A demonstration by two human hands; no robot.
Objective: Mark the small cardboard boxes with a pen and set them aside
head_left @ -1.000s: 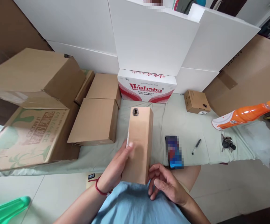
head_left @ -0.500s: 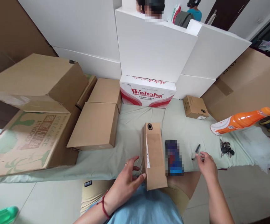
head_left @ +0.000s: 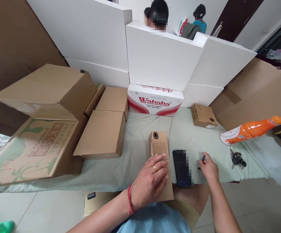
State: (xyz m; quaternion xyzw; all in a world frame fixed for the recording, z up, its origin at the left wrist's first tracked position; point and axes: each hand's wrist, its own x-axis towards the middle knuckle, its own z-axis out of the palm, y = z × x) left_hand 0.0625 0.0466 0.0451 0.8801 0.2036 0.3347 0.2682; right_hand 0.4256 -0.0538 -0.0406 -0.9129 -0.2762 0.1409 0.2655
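Note:
My left hand (head_left: 152, 179) lies across the top of a long narrow cardboard box (head_left: 163, 192), fingers stretched out and together, covering its middle. The box juts over the table's front edge, close to my body, with a dark oval mark at its far end. Just right of it lies a phone (head_left: 181, 168) with a dark screen, partly blurred out. Further right, my right hand (head_left: 208, 166) has its fingers closed on a pen (head_left: 203, 158) at the tabletop; the fingers cover part of the pen.
Keys (head_left: 238, 159) and an orange bottle (head_left: 252, 129) lie on the right. A small box (head_left: 204, 116) and a Wahaha carton (head_left: 156, 101) stand at the back. Larger cardboard boxes (head_left: 100, 132) fill the left. White panels (head_left: 163, 56) rise behind; people are beyond them.
My left hand has moved from the box's left side onto its top. The fingers of my right hand have closed on the pen. The phone's screen has turned from colourful to dark.

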